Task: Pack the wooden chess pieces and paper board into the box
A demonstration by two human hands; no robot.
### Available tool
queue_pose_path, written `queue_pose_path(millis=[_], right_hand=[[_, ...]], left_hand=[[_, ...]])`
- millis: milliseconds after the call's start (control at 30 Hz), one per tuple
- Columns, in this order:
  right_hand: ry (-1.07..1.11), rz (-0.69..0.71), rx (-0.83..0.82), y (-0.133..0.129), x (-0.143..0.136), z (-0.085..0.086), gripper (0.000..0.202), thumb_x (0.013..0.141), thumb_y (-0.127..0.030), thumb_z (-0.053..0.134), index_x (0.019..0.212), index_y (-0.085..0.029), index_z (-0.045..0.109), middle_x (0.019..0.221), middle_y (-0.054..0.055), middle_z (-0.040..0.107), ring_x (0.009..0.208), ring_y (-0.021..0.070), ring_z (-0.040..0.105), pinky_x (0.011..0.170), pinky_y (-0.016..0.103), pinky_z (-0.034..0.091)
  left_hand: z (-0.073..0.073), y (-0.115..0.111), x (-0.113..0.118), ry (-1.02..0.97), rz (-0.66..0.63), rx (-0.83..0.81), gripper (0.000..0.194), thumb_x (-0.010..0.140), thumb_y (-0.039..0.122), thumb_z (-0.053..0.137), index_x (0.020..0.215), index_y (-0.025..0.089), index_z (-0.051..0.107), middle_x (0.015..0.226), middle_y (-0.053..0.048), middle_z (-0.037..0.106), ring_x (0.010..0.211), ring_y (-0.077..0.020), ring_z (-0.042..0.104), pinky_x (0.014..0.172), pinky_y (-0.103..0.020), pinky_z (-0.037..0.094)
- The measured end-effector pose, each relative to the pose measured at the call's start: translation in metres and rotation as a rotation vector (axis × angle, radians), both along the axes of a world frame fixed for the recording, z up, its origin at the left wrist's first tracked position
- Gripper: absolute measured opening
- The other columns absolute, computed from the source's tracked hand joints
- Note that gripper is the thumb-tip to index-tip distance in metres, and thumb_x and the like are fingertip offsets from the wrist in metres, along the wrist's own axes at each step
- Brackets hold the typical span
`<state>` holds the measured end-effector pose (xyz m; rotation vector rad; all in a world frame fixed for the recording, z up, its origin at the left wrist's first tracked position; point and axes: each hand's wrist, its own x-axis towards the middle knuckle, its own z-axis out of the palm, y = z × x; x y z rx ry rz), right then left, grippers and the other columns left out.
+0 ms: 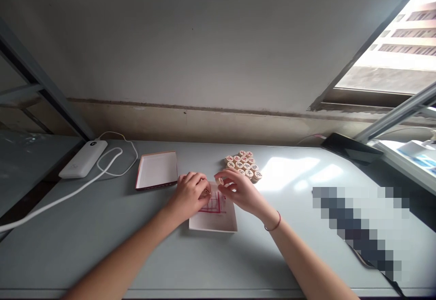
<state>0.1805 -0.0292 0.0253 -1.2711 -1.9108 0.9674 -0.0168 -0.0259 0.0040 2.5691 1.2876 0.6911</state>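
Observation:
My left hand (193, 194) is curled round a round wooden piece (205, 191) above the far left part of an open white box (214, 223). Between the thumb and fingers of my right hand (242, 190) is another wooden piece (220, 181), over the box's far right side. Inside the box lies a sheet with red lines (213, 203), partly covered by my left hand. Just beyond my right hand, several round wooden pieces (244, 164) with red or black characters stand grouped together on the grey table (163, 254).
An open shallow box lid (157, 169) lies left of my hands. Further left are a white power bank (83, 159) and a white cable (80, 191). A dark flat device (352, 149) rests at the back right, and a pixelated strip (357, 229) crosses the right side.

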Motion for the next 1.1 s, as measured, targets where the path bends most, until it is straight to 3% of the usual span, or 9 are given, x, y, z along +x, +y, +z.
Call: queue_pose_path(millis=[133,300,567,733,833,967,1100], right_hand=[[-0.153,0.027,0.128,-0.007,-0.012,-0.003,0.028,0.082,-0.013,0.054,0.107,-0.023,0.063,0.102,0.006,0.063,0.079,0.0156,0.062,0.07,0.03,0.053],[-0.261,0.035,0.192,-0.011,-0.02,-0.007,0.025,0.084,-0.014,0.058,0.107,-0.023,0.06,0.103,0.006,0.065,0.087,0.0188,0.062,0.076,0.031,0.051],[-0.508,0.05,0.328,-0.008,-0.025,-0.02,0.009,0.089,-0.017,0.054,0.094,-0.02,0.061,0.084,0.007,0.064,0.079,0.0218,0.058,0.068,0.032,0.048],[-0.424,0.004,0.321,-0.003,-0.018,-0.008,0.011,0.087,-0.022,0.059,0.097,-0.02,0.06,0.089,0.006,0.064,0.076,0.0182,0.059,0.065,0.028,0.046],[-0.384,-0.141,0.294,0.018,0.005,0.002,0.011,0.087,-0.026,0.056,0.096,-0.021,0.062,0.093,0.005,0.065,0.075,0.0162,0.06,0.065,0.026,0.044],[-0.57,-0.415,0.214,0.066,0.043,0.006,0.02,0.086,-0.026,0.053,0.1,-0.019,0.066,0.101,0.007,0.067,0.083,0.019,0.062,0.069,0.027,0.043],[-0.785,-0.394,0.021,0.108,0.063,0.003,0.032,0.084,-0.033,0.054,0.11,-0.019,0.067,0.113,0.01,0.065,0.094,0.0221,0.062,0.071,0.026,0.043]], left_hand=[[-0.002,0.002,-0.003,-0.045,-0.021,-0.031,0.027,0.077,0.013,0.056,0.102,0.021,0.057,0.11,-0.007,0.06,0.104,-0.0245,0.056,0.091,-0.04,0.046],[-0.007,0.005,-0.008,-0.128,-0.045,-0.126,0.047,0.073,0.005,0.047,0.118,0.02,0.049,0.119,-0.009,0.059,0.112,-0.024,0.056,0.095,-0.039,0.048],[-0.009,0.006,-0.008,-0.1,-0.05,-0.179,0.05,0.074,0.005,0.049,0.122,0.02,0.05,0.117,-0.009,0.063,0.109,-0.0246,0.059,0.095,-0.04,0.05],[-0.007,0.007,-0.007,-0.088,-0.05,-0.178,0.047,0.076,0.009,0.052,0.121,0.02,0.053,0.115,-0.008,0.064,0.107,-0.0246,0.059,0.093,-0.04,0.05],[-0.007,0.007,-0.004,-0.061,-0.031,-0.181,0.038,0.08,0.018,0.058,0.118,0.019,0.056,0.112,-0.007,0.064,0.104,-0.0256,0.059,0.091,-0.041,0.05],[-0.008,0.006,-0.001,-0.008,0.016,-0.166,0.027,0.084,0.017,0.057,0.111,0.02,0.061,0.107,-0.005,0.066,0.098,-0.0236,0.059,0.089,-0.038,0.049],[-0.007,0.004,0.0,0.009,0.027,-0.138,0.026,0.086,0.013,0.052,0.109,0.021,0.062,0.103,-0.004,0.067,0.094,-0.0216,0.06,0.086,-0.036,0.05]])
